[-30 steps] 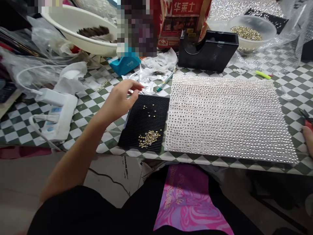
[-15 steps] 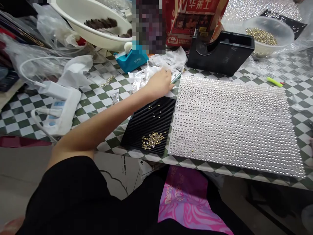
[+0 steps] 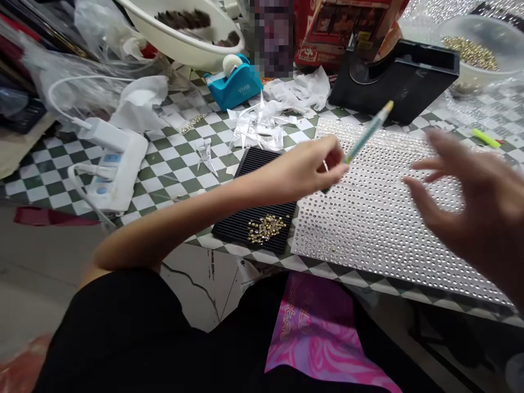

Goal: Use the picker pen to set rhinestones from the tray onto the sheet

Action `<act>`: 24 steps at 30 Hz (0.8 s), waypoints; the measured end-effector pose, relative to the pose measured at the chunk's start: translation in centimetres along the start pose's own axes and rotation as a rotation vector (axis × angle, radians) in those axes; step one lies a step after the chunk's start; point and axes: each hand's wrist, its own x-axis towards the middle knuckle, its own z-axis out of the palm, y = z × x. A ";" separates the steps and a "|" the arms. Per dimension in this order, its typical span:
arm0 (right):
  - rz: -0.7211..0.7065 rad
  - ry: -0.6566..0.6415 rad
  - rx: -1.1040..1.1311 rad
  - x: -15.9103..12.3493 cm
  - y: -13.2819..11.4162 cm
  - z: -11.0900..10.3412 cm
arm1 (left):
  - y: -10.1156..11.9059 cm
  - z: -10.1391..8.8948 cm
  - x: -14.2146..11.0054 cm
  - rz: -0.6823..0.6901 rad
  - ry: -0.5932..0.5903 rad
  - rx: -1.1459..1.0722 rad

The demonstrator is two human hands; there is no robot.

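Note:
A slim teal pen-like stick (image 3: pixel 366 136) with a yellowish tip is pinched between the thumb and fingers of my left hand (image 3: pixel 315 166). That hand is raised over the border between a ribbed black tray (image 3: pixel 229 226) and a white sheet (image 3: pixel 352 229) covered in rows of small shiny rhinestones. A pile of gold-coloured rhinestones (image 3: pixel 266 228) lies at the tray's near end. My right hand (image 3: pixel 470 191), slightly blurred, hovers above the sheet's right side with fingers apart and nothing in them. The stick's tip points up toward the far right, apart from the right hand.
Behind the sheet stand a black tape dispenser (image 3: pixel 399 82) and a red bag (image 3: pixel 344 33). A blue tape dispenser (image 3: pixel 235 84), crumpled white paper (image 3: pixel 301 90) and a power strip (image 3: pixel 117 169) are on the left. A bowl of gold stones (image 3: pixel 507 49) stands far right.
My left hand has lifted the teal stick from beside the crumpled paper and carried it right and nearer. My right hand has entered from the right. The view has shifted slightly.

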 end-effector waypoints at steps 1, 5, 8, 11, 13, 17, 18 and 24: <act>-0.145 0.019 -0.044 1.7 -1.1 1.1 | 0.5 0.5 -0.9 0.030 -0.026 -0.078; -0.283 0.036 -0.050 5.7 -4.4 4.2 | 0.0 1.1 -4.8 -0.005 0.005 -0.240; -0.300 0.030 -0.010 5.8 -5.3 5.1 | -2.4 0.2 -8.5 -0.123 0.173 -0.081; -0.314 0.009 0.041 4.6 -5.1 5.0 | -5.0 -0.4 -12.8 -0.315 0.421 0.357; -0.301 0.000 0.061 3.7 -4.7 4.7 | -6.4 0.1 -15.2 -0.414 0.436 0.541; -0.257 -0.026 0.083 2.4 -4.2 4.0 | -7.7 2.4 -17.3 -0.450 0.227 0.507; -0.246 -0.039 0.082 2.2 -4.1 3.9 | -7.7 2.9 -17.4 -0.447 0.215 0.493; -0.226 -0.040 0.103 1.2 -3.4 3.4 | -7.1 3.1 -16.9 -0.485 0.253 0.384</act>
